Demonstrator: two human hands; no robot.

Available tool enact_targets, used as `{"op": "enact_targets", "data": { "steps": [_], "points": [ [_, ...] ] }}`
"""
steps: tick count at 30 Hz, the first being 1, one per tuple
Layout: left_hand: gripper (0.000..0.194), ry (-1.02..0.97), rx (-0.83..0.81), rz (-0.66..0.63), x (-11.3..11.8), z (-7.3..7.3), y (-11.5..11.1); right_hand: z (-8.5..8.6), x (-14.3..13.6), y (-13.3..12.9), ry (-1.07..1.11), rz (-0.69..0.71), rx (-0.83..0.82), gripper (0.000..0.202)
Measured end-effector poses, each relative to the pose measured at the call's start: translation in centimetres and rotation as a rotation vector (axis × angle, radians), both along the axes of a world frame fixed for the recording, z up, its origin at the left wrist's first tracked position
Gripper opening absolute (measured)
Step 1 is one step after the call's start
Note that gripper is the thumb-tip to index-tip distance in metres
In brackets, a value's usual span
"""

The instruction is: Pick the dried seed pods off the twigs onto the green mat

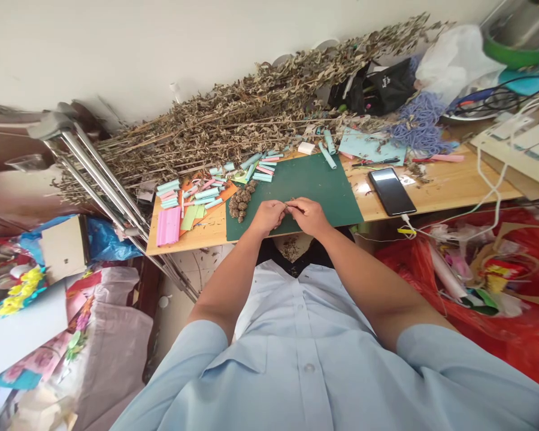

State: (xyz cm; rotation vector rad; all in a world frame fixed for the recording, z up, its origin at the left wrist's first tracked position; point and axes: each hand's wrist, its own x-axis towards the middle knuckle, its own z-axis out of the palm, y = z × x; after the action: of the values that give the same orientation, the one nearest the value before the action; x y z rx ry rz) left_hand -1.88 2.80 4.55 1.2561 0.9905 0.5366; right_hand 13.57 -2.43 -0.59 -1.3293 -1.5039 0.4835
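Observation:
Over the front edge of a green cutting mat [305,185], my left hand [269,215] and my right hand [308,214] meet with fingertips pinched together. A small brownish bit of dried plant seems to be between the fingertips, mostly hidden by them. Left of my left hand, a cluster of brown dried-leaf balls [240,202] lies on the mat's left edge. Farther left are several small rolled paper tubes [209,193] in blue and pink, and a pink folded paper piece [168,226]. A few blue tubes [327,155] lie at the mat's back edge.
Long bundles of dried leafy stalks [233,111] run along the back by the wall. A phone [391,190] with a white cable lies right of the mat, near purple cord [420,123]. Metal crutches [103,173] lean at the left; a red plastic bag [467,311] sits below right.

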Motion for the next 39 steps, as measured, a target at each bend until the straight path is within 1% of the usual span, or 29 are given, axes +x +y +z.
{"op": "enact_targets", "data": {
  "steps": [5, 9, 12, 15, 19, 22, 24, 27, 31, 33, 36, 39],
  "points": [
    [0.013, -0.006, -0.015, 0.008, -0.06, 0.09, 0.13, -0.15, 0.03, -0.03, -0.009, 0.020, -0.003, 0.023],
    [0.011, 0.017, -0.053, -0.014, -0.06, 0.15, 0.37, -0.54, 0.05, -0.09, -0.126, 0.012, 0.024, 0.023],
    [0.011, 0.029, -0.034, -0.035, -0.03, 0.10, 0.39, -0.61, -0.05, -0.17, -0.215, -0.017, 0.045, 0.021],
    [0.012, 0.044, -0.014, -0.046, -0.01, 0.05, 0.31, -0.45, -0.11, -0.20, -0.261, -0.027, 0.023, 0.019],
    [0.012, 0.034, -0.006, -0.047, 0.00, -0.05, 0.29, -0.12, -0.02, -0.09, -0.169, -0.040, -0.054, 0.018],
    [0.012, 0.021, -0.014, -0.035, 0.00, -0.18, 0.37, -0.02, 0.03, 0.09, -0.048, -0.093, -0.120, 0.018],
    [0.013, 0.017, -0.024, -0.028, -0.02, -0.24, 0.41, -0.11, 0.00, 0.23, -0.007, -0.126, -0.126, 0.018],
    [0.013, 0.012, -0.033, -0.036, -0.07, -0.20, 0.41, -0.35, -0.07, 0.34, -0.025, -0.115, -0.081, 0.019],
    [0.012, -0.004, -0.031, -0.015, -0.10, -0.07, 0.34, -0.50, 0.01, 0.22, -0.063, -0.012, -0.039, 0.024],
    [0.013, -0.016, -0.023, -0.003, -0.08, -0.09, 0.33, -0.51, 0.10, 0.14, -0.063, 0.010, -0.034, 0.024],
    [0.013, -0.016, -0.018, -0.012, -0.04, -0.25, 0.36, -0.55, 0.14, 0.15, -0.079, 0.000, -0.036, 0.022],
    [0.014, 0.006, -0.017, -0.027, 0.04, -0.41, 0.39, -0.61, 0.07, 0.23, -0.102, -0.043, -0.024, 0.020]
  ]
}}
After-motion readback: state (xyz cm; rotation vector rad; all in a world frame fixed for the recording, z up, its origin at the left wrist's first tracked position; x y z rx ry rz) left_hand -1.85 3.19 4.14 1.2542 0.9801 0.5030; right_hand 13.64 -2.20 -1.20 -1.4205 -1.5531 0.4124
